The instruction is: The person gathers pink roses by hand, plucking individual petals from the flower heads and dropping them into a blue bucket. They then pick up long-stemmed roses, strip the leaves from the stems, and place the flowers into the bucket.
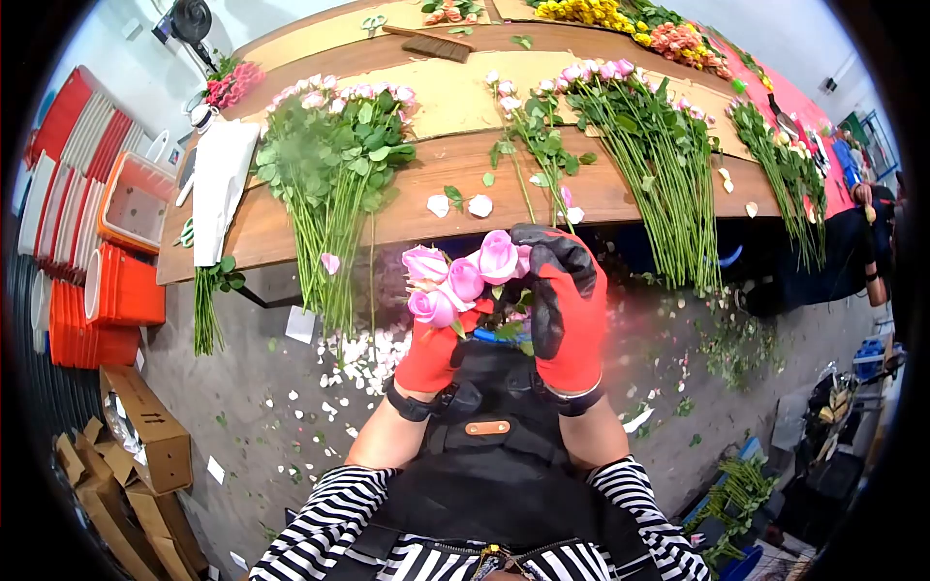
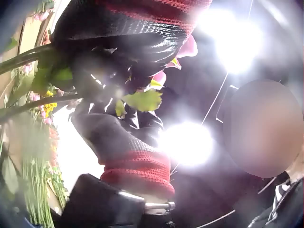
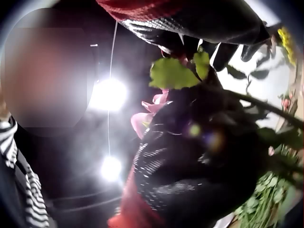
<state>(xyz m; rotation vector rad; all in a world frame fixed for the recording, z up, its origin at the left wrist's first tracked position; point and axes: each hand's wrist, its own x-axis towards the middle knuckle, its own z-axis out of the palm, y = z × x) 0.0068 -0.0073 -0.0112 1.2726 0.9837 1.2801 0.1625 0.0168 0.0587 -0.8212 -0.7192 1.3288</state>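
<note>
A small bunch of pink roses [image 1: 465,279] is held up in front of the apron, its blooms close together. My left hand [image 1: 431,356], in a red glove with black palm, grips the roses below their heads. The gloved right hand [image 1: 567,302] is beside the rightmost bloom, its fingers curled in around a rose stem. In the left wrist view, the stems [image 2: 35,105] run in from the left to where both hands meet, and a green leaf [image 2: 142,100] sticks out there. The right wrist view shows a stem [image 3: 266,107] passing between the hands; fingertips are partly hidden.
Piles of long-stemmed pink roses [image 1: 334,165] and another rose bundle [image 1: 649,165] lie across the wooden table [image 1: 436,198]. Behind them are a brush [image 1: 436,45] and scissors [image 1: 374,24]. Orange crates [image 1: 121,290] stand at left; petals [image 1: 358,363] litter the floor.
</note>
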